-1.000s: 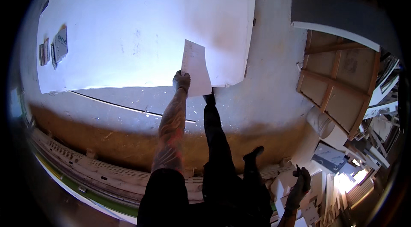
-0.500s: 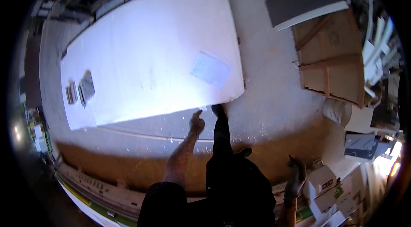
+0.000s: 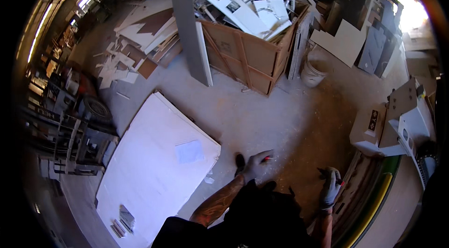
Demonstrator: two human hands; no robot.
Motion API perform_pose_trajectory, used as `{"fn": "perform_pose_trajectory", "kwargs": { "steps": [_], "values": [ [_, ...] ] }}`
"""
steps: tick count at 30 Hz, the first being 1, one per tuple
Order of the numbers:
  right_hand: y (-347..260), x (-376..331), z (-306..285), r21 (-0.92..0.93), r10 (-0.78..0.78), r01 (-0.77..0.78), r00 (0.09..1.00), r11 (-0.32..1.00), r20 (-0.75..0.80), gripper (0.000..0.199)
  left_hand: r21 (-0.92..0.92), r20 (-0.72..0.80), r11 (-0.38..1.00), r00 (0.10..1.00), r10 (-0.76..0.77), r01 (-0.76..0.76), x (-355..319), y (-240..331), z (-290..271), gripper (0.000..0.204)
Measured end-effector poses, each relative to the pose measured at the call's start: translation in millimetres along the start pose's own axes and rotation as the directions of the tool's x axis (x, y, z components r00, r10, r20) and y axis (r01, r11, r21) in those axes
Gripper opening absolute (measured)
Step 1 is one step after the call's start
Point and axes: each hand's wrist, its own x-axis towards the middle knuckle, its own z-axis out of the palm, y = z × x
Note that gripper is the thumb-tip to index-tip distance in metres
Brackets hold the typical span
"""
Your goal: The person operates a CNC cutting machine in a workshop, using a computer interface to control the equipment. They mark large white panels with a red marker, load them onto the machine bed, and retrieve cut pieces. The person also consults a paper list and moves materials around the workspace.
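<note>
My left hand (image 3: 255, 166), in a grey glove, is stretched forward past my dark shoe (image 3: 240, 161). Its fingers are closed around a small red-ended thing (image 3: 267, 158), too small to name. Lower on the right, my gloved right hand (image 3: 330, 191) is closed on a small black and red tool (image 3: 323, 173), kind unclear. Neither hand touches the large white board stack (image 3: 154, 154) lying at the left. On its top rest a pale sheet of paper (image 3: 189, 151) and some small board offcuts (image 3: 126, 218).
A brown wooden crate (image 3: 234, 54) full of white scrap strips stands ahead, a grey panel (image 3: 189, 32) leaning against it. Beside it is a white bucket (image 3: 313, 72). A forklift (image 3: 89, 107) is at the left; a machine with a yellow-green edge (image 3: 376, 206) runs along the right.
My view has turned right and lifted, so the white board stack now sits lower left and the crate comes fully in sight. My left hand has moved away from the stack's edge.
</note>
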Motion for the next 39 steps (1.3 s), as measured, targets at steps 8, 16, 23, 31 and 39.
{"fn": "perform_pose_trajectory", "kwargs": {
  "steps": [8,16,23,31,39],
  "values": [
    [-18.0,160.6,14.8,0.284,-0.049,0.075,0.994,0.956,-0.096,0.017,0.358,0.221,0.933,0.968,-0.119,0.033,199.6,153.2,62.9,0.067],
    [-59.3,373.5,58.4,0.174,-0.02,0.02,1.0,0.985,0.002,0.01,0.272,0.351,0.934,0.927,0.129,-0.233,430.5,145.2,86.9,0.074],
    [-88.4,537.8,83.2,0.102,0.061,-0.059,0.998,0.993,-0.016,0.013,0.305,0.548,0.871,0.819,0.171,-0.386,615.0,158.1,106.6,0.075],
    [-61.4,684.4,36.6,0.284,0.156,-0.087,0.96,0.955,-0.232,0.02,0.078,0.692,0.953,0.704,0.161,-0.294,773.1,151.2,193.5,0.066],
    [-23.4,814.4,-82.1,0.505,0.312,-0.061,0.848,0.861,-0.429,0.022,0.028,0.917,0.957,0.375,-0.14,0.288,911.5,143.0,372.3,0.06]
  ]
}}
